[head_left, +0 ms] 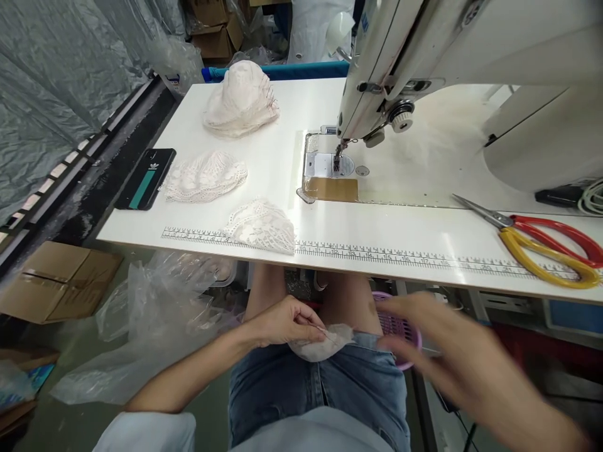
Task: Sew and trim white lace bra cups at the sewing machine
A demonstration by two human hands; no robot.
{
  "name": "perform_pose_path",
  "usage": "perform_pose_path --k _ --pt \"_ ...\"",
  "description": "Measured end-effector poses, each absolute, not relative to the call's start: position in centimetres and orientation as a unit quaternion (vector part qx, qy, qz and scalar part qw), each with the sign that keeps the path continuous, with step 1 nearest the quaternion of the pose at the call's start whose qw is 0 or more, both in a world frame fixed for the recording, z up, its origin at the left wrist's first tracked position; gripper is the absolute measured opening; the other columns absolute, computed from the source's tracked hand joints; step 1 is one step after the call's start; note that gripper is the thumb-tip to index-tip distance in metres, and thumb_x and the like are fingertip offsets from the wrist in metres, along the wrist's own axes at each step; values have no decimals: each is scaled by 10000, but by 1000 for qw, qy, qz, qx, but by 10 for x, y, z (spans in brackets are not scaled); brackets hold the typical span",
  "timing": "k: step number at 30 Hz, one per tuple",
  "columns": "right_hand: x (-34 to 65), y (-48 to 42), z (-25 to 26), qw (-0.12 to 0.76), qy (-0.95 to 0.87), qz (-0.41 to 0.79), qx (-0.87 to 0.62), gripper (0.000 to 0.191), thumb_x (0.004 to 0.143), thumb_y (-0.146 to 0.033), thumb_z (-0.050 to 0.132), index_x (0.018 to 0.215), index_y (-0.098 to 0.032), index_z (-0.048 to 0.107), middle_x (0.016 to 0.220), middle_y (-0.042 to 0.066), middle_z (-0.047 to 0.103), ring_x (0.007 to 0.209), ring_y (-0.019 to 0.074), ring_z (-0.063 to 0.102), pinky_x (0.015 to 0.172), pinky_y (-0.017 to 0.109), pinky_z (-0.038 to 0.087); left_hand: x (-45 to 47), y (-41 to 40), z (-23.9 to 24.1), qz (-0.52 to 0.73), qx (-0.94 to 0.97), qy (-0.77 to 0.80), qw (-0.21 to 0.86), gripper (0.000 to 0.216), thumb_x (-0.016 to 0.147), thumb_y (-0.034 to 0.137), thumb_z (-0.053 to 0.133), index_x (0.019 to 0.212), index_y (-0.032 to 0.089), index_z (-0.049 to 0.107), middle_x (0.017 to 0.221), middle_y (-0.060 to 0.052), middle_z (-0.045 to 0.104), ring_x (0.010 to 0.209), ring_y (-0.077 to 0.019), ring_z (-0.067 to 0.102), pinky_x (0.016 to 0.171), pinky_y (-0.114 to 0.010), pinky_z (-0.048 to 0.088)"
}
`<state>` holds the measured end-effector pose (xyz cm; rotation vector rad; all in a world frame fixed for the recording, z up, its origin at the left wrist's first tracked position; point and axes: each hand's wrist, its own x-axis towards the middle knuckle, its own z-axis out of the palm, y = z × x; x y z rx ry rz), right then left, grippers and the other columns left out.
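On my lap, my left hand (301, 323) pinches the edge of a small, sheer white fabric cup (323, 347) between thumb and fingers. My right hand (438, 342) is off to the right, blurred by motion; its thumb and fingers are spread apart, and nothing shows between them. Two white lace cups lie on the tabletop: one lace cup (261, 226) by the front edge, another lace cup (207, 176) further left. Behind them sits a stack of pale fabric cups (242, 97).
A sewing machine (372, 94) stands over the white table (377, 229). Scissors (532, 238) with red and yellow handles lie at the right, a black phone (146, 179) at the left. Below are a purple basket (396, 326), plastic bags (146, 333) and a cardboard box (56, 279).
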<state>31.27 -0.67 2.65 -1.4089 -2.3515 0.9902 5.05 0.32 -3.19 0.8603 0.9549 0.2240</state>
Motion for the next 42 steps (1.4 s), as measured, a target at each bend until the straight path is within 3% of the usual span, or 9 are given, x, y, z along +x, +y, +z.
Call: perform_pose_path --k 2,4,6,10,16,22,36,42 --pt "272 -15 17 99 -815 384 -422 332 812 -478 583 1052 -250 558 983 61 609 898 252 563 729 352 465 54 3 -30 102 415 441 789 355 611 375 755 833 99 726 634 -28 648 557 -89 513 545 -192 371" --pt "252 -14 2 72 -794 424 -430 236 811 -439 598 823 -204 575 773 14 586 738 188 542 650 294 430 55 2 -28 112 415 438 789 347 625 371 746 834 95 725 631 -26 646 552 -83 510 549 -188 370" --pt "249 -11 -12 68 -747 480 -454 275 821 -418 582 688 -185 521 648 -26 508 644 139 481 577 241 375 51 1 -28 125 406 435 794 335 629 356 748 836 95 723 634 -24 648 553 -77 513 556 -183 378" --pt "259 -6 -24 102 -627 635 -441 361 793 -459 590 615 -179 448 581 -58 390 545 86 356 485 200 277 41 -1 -30 123 381 428 810 332 576 298 789 839 110 719 673 -27 668 580 -86 546 602 -195 424" --pt "262 -3 -22 115 -572 694 -421 339 739 -467 654 638 -171 522 614 -43 451 572 92 390 522 208 311 43 2 -29 111 394 428 806 300 580 310 783 795 109 723 665 -38 672 580 -102 559 605 -211 438" --pt "259 2 -18 107 -586 695 -403 253 777 -438 632 764 -185 635 702 -9 564 658 125 462 598 232 349 47 2 -23 105 409 431 798 271 612 289 754 811 105 728 662 -41 669 568 -99 538 576 -202 414" --pt "259 0 -18 114 -506 758 -396 277 776 -439 639 791 -163 666 708 6 580 660 118 463 611 238 336 44 -1 -23 129 418 433 788 198 656 253 720 795 113 735 683 -41 681 591 -90 544 605 -189 432" --pt "257 0 -19 120 -519 760 -371 393 875 -503 466 810 -149 622 662 -13 485 599 100 383 545 231 279 42 -2 -25 130 411 429 794 200 658 265 722 789 114 736 683 -42 685 604 -97 559 617 -190 438"
